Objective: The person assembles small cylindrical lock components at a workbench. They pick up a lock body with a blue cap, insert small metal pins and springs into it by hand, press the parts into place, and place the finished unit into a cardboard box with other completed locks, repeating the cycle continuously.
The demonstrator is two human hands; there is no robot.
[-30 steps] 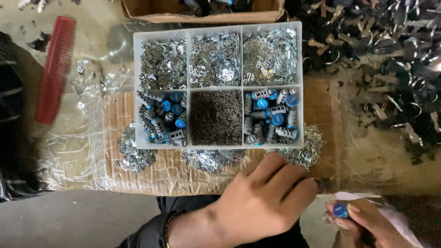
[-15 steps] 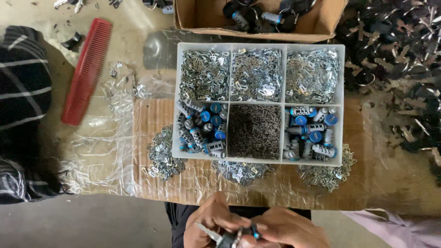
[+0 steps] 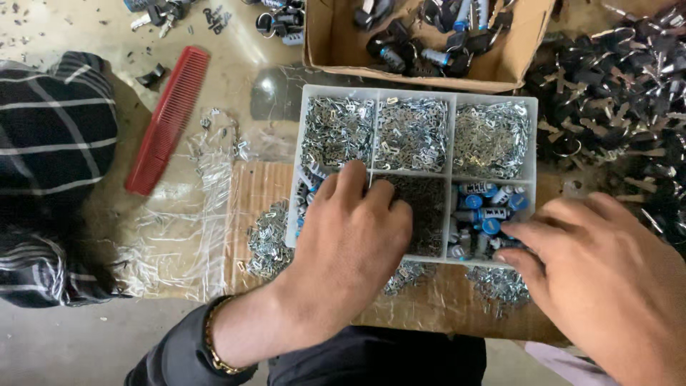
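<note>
head view: clear six-compartment tray (image 3: 530, 114), silvery bits, perhaps blue-capped cylinders (image 3: 491, 209)

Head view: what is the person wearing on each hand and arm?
The left hand is bare, with no rings showing; a thin gold-coloured chain bracelet circles its wrist, just ahead of a dark long sleeve. The right hand is also bare, with nothing visible on it; its wrist lies outside the frame.
</note>
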